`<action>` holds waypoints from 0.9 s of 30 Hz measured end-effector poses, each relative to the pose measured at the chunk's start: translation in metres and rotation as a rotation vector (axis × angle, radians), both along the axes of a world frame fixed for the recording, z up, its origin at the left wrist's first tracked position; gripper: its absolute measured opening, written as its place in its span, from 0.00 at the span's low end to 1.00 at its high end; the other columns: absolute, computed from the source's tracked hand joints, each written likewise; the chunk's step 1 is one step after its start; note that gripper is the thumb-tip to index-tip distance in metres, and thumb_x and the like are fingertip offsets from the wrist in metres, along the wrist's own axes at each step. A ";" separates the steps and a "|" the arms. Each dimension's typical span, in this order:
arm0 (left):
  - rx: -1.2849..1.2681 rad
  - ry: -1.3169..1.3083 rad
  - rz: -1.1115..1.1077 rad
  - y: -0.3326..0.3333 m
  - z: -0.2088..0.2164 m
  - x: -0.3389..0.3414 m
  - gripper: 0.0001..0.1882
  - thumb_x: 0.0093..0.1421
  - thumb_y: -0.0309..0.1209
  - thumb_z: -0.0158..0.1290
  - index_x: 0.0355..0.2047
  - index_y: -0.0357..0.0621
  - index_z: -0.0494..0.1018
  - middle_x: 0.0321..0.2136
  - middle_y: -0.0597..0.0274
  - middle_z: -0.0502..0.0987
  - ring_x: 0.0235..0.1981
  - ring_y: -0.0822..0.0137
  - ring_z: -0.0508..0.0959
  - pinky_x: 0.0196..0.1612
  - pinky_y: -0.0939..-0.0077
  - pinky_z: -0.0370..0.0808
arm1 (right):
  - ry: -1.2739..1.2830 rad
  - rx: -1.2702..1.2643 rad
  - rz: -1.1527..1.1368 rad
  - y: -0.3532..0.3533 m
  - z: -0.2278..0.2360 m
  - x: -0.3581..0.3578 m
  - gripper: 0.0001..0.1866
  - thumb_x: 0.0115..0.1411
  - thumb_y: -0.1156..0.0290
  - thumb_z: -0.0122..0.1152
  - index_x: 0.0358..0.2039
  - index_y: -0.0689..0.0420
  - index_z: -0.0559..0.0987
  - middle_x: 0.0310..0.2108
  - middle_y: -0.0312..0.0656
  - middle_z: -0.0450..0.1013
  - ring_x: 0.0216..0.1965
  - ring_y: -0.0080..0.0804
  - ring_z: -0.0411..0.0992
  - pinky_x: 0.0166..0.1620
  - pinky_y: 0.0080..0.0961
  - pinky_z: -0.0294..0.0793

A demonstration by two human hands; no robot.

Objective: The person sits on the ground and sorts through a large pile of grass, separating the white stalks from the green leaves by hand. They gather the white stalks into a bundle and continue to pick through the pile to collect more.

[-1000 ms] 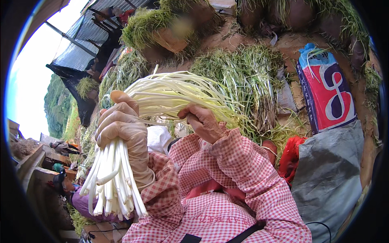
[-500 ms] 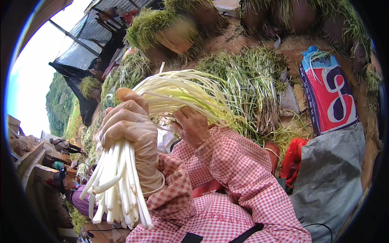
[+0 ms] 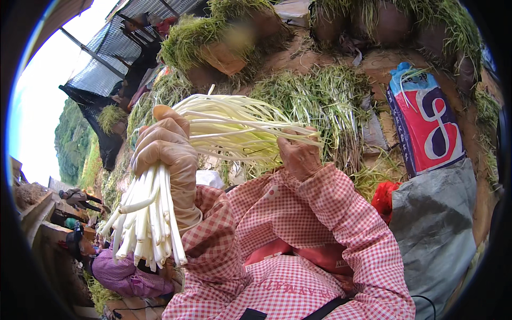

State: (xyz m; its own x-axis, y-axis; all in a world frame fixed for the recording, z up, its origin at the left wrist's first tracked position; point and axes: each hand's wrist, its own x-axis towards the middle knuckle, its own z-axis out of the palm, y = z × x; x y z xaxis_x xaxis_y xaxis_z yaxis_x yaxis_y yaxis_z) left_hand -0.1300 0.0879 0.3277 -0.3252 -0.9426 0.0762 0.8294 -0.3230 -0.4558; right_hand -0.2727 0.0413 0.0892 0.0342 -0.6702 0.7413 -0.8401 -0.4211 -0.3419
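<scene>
Gloved left hand [image 3: 162, 149] clenched round pale stalks [image 3: 169, 213]; right hand [image 3: 300, 156], at its three o'clock, grasps the leaf ends [image 3: 269, 127]: uneven pulling could tear them.

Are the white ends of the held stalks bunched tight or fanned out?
Fanned out: below the gloved left hand, the white ends splay apart, with gaps between several.

Bright daylight | sky [image 3: 40, 120] blown white, upper left | white stalks [image 3: 143, 226] fairly sharp | hazy smudge [image 3: 239, 36], top centre | black fisheye rim [image 3: 498, 21], blue fringe [image 3: 10, 144] left
</scene>
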 end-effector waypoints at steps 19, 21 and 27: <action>-0.079 -0.056 -0.119 -0.036 -0.029 -0.017 0.13 0.64 0.26 0.43 0.45 0.28 0.58 0.14 0.63 0.66 0.11 0.69 0.70 0.11 0.76 0.69 | 0.226 0.594 -0.114 -0.032 -0.217 -0.168 0.07 0.62 0.61 0.51 0.36 0.47 0.76 0.34 0.33 0.72 0.41 0.32 0.68 0.49 0.43 0.66; -0.111 -0.064 -0.051 -0.031 -0.015 -0.008 0.10 0.62 0.25 0.44 0.43 0.34 0.61 0.14 0.63 0.65 0.10 0.72 0.67 0.09 0.77 0.65 | 0.609 1.227 -0.333 -0.020 -0.196 -0.190 0.14 0.63 0.62 0.52 0.48 0.45 0.74 0.45 0.35 0.72 0.50 0.34 0.69 0.57 0.49 0.61; -0.241 -0.046 0.044 -0.008 -0.004 -0.003 0.11 0.63 0.24 0.44 0.44 0.35 0.60 0.15 0.63 0.66 0.10 0.72 0.69 0.10 0.77 0.66 | 0.277 1.403 -0.264 0.023 -0.184 -0.224 0.10 0.60 0.65 0.56 0.40 0.51 0.78 0.37 0.43 0.75 0.40 0.38 0.74 0.45 0.40 0.72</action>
State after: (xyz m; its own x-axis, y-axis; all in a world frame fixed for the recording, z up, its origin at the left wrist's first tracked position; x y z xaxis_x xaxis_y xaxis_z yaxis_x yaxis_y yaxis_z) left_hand -0.1329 0.0799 0.3238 -0.2928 -0.9123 0.2864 0.8630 -0.3811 -0.3317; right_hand -0.4965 0.0646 -0.0947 -0.1722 -0.8331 -0.5256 -0.9449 0.2906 -0.1510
